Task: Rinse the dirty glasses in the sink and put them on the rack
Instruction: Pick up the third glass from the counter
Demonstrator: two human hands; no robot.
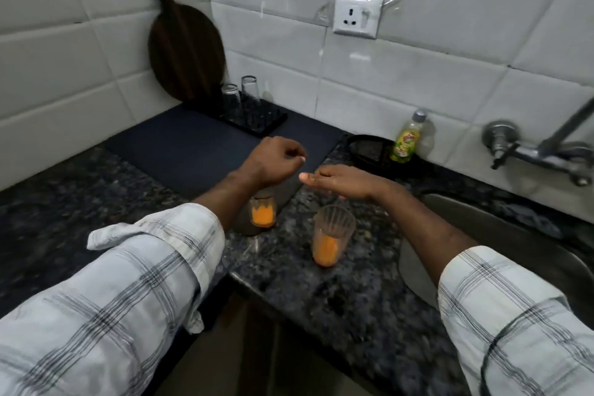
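Two dirty glasses with orange residue stand on the dark granite counter: one (263, 214) partly hidden under my left wrist, the other (331, 239) further right, below my right forearm. My left hand (278, 159) hovers above the first glass, fingers curled, holding nothing. My right hand (337, 182) is held flat with its fingers pointing left, above the second glass and empty. A black rack (257, 120) at the back carries two clean glasses (241, 96) upside down. The steel sink (501, 228) lies to the right.
A dark wooden board (184, 48) leans in the tiled corner. A dark mat (199, 151) lies under the rack. A green soap bottle (406, 141) stands beside a black dish behind the sink. The tap (540, 151) juts from the right wall. A socket (356, 14) sits above.
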